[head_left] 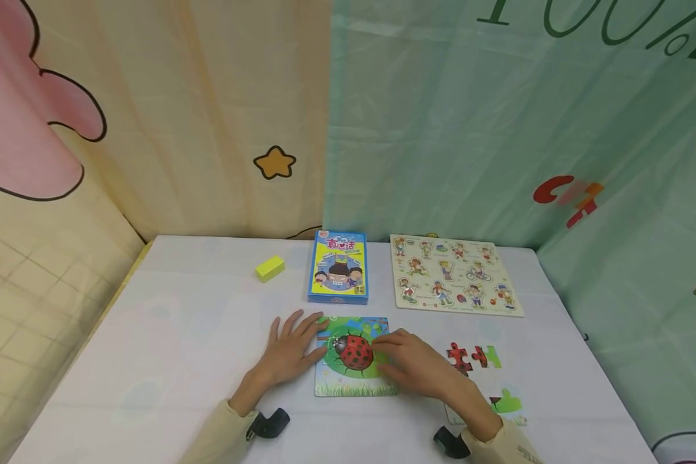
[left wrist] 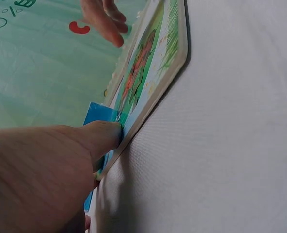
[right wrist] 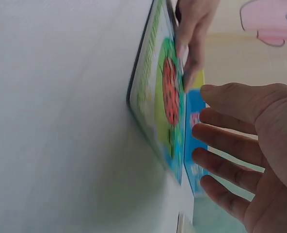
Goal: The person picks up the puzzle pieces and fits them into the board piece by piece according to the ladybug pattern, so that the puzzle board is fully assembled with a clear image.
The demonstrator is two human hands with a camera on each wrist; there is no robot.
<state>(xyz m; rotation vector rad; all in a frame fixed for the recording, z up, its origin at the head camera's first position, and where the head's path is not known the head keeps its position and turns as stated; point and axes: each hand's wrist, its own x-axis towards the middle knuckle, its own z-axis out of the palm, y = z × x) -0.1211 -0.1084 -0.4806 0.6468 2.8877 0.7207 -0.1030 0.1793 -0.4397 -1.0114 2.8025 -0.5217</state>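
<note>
on the white table point(head_left: 168, 322), near the middle, the ladybug puzzle point(head_left: 355, 352) lay flat. the left hand point(head_left: 290, 353) had its fingers spread out, with the thumb on the puzzle's left edge. the right hand point(head_left: 414, 362) was empty, its fingers loose and a little bent just above the right side. a red piece point(head_left: 459, 356) and a green piece point(head_left: 506, 402) lay off to the right. to do it well, the left hand likely needed to press the puzzle steady, and the right fingers needed to push softly, so no bit popped up.
</note>
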